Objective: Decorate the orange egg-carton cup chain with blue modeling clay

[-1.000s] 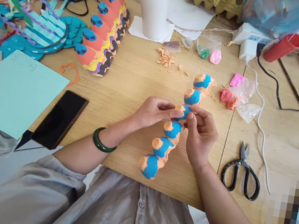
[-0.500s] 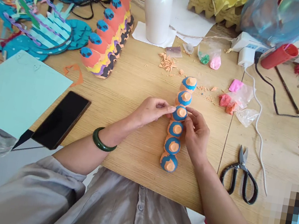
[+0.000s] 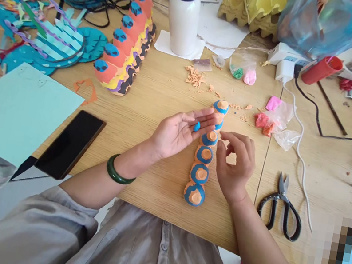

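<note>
A strip of orange egg-carton cones with blue clay rings (image 3: 201, 168) lies upright on the wooden table (image 3: 152, 114), running from the near edge away from me. My left hand (image 3: 181, 130) is turned palm up beside its far end, fingers spread, with a small blue clay ball (image 3: 196, 126) resting on the fingers. My right hand (image 3: 236, 164) hovers just right of the strip, fingers loosely curled and apart, holding nothing. A green bangle circles my left wrist.
Black scissors (image 3: 281, 206) lie to the right, a black phone (image 3: 71, 143) and pale green paper (image 3: 14, 109) to the left. A painted cone strip (image 3: 126, 47), white bottle (image 3: 184, 14), clay bags (image 3: 245, 69), power strip with cables (image 3: 284, 60) crowd the back.
Both hands let go of the cone strip, which now lies on the table. My left hand turned palm up with a blue clay ball on it; my right hand drew slightly back.
</note>
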{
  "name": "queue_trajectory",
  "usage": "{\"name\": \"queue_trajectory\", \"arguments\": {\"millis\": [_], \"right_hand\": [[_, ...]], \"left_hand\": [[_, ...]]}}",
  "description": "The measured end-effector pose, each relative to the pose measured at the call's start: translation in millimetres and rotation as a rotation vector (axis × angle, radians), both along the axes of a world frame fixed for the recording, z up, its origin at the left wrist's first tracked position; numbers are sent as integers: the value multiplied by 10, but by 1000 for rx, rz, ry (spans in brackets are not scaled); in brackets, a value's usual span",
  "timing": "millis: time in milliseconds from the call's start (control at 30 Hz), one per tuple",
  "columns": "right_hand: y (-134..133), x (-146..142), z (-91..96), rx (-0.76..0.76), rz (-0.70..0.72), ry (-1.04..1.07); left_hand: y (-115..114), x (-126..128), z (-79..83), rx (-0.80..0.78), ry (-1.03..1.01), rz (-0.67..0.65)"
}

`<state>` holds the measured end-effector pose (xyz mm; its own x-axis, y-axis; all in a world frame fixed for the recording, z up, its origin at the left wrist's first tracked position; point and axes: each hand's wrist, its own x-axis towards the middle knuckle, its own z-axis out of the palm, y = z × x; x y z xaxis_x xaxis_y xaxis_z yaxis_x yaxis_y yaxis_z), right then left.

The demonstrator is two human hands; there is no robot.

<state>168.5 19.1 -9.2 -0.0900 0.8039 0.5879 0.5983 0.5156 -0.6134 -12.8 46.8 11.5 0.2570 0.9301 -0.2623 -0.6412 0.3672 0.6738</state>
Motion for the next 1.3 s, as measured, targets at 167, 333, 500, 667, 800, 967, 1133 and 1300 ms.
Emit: {"name": "queue_trajectory", "arguments": {"millis": [167,333,500,667,800,967,1133,1300], "right_hand": [[-48,-17,34,99,45,-180],[-43,-19,42,123,106,-146],[-30,-20,39,64,65,24],[-20,-12,4,35,109,54],[-11,4,-9,-19,140,63],[-2,24,10,-10,176,95],[6,14,5,-90,238,125],[9,28,-3,-74,202,132]], "left_hand": [[-134,94,45,-3,-63,-139],[-156,94,-8,82,46,-225],[-143,50,-74,223,314,-137],[-129,49,-88,195,378,-75],[-122,57,-55,170,368,-99],[-116,68,-46,149,362,-143],[-100,46,-73,133,387,-144],[-92,47,-87,174,409,-152]]}}
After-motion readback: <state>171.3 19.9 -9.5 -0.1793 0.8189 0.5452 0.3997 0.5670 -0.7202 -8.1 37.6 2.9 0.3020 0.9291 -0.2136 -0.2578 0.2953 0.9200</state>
